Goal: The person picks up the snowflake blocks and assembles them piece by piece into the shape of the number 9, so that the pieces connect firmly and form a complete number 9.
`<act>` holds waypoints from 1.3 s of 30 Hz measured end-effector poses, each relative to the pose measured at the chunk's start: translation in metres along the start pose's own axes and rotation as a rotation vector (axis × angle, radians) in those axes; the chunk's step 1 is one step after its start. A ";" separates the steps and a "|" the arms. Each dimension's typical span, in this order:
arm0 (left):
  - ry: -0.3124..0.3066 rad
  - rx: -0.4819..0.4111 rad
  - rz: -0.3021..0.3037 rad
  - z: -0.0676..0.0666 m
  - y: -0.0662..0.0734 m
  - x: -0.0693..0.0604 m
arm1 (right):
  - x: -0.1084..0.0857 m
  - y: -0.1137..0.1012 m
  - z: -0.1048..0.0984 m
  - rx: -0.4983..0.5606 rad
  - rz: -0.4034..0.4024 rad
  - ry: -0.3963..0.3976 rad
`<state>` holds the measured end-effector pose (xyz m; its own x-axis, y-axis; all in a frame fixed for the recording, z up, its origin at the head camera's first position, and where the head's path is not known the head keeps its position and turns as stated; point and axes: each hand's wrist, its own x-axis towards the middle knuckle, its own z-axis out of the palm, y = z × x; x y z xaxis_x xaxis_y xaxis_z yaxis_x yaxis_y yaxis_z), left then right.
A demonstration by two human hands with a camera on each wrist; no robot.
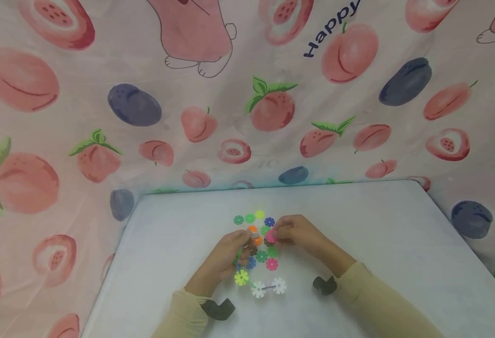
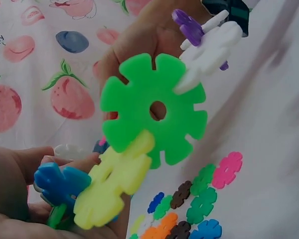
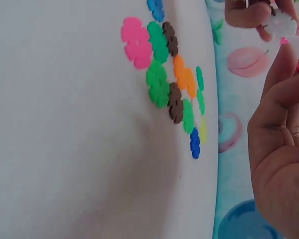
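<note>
My left hand [image 1: 226, 256] grips a chain of notched plastic snowflake discs. In the left wrist view this chain runs from a blue disc [image 2: 60, 181] at the fingers through a yellow disc [image 2: 107, 184] and a large green disc [image 2: 129, 104] to a white disc [image 2: 214, 47] and a purple disc [image 2: 187, 26]. Another white disc [image 3: 280, 25] shows at the left fingertips in the right wrist view. To the right, my right hand [image 1: 300, 232] pinches a pink disc [image 1: 270, 235], mostly hidden by the fingers in the right wrist view. The two hands are apart.
Loose discs in several colours lie flat on the white table [image 1: 167, 225], including a pink disc [image 1: 271, 264], a dark blue disc [image 1: 270, 221] and a yellow disc [image 1: 259, 214]. Behind the table hangs a fruit-print cloth [image 1: 213, 98].
</note>
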<state>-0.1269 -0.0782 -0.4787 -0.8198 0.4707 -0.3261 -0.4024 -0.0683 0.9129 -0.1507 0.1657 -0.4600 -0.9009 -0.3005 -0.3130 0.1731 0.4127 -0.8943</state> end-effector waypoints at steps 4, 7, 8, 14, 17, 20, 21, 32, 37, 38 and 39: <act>0.003 0.004 0.003 -0.001 -0.001 0.001 | -0.001 -0.005 0.003 0.075 -0.017 -0.022; 0.003 -0.004 0.005 -0.001 -0.002 0.002 | -0.001 -0.007 0.005 0.116 -0.032 -0.038; 0.003 -0.005 0.009 -0.001 -0.002 0.002 | -0.001 -0.008 0.005 0.121 -0.035 -0.040; -0.010 0.007 0.029 -0.001 -0.002 0.002 | -0.001 -0.010 0.006 0.127 -0.035 -0.053; -0.022 0.022 0.033 -0.002 -0.001 0.002 | -0.003 -0.011 0.007 0.123 -0.054 -0.055; -0.026 0.036 0.035 -0.001 0.000 0.001 | -0.004 -0.013 0.008 0.118 -0.077 -0.055; -0.024 0.039 0.036 -0.001 0.000 0.001 | -0.005 -0.014 0.008 0.115 -0.084 -0.054; 0.064 0.082 0.063 0.002 0.003 -0.001 | -0.009 -0.018 0.013 0.047 -0.183 -0.009; 0.091 0.097 0.081 0.004 0.004 -0.003 | -0.012 -0.021 0.016 0.025 -0.205 0.001; 0.095 0.103 0.082 0.004 0.004 -0.004 | -0.013 -0.021 0.016 0.027 -0.210 -0.001; 0.099 0.108 0.083 0.004 0.005 -0.004 | -0.013 -0.021 0.017 0.027 -0.216 -0.002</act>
<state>-0.1234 -0.0767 -0.4720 -0.8866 0.3784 -0.2658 -0.2894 -0.0057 0.9572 -0.1361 0.1463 -0.4422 -0.9176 -0.3809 -0.1140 -0.0130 0.3155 -0.9488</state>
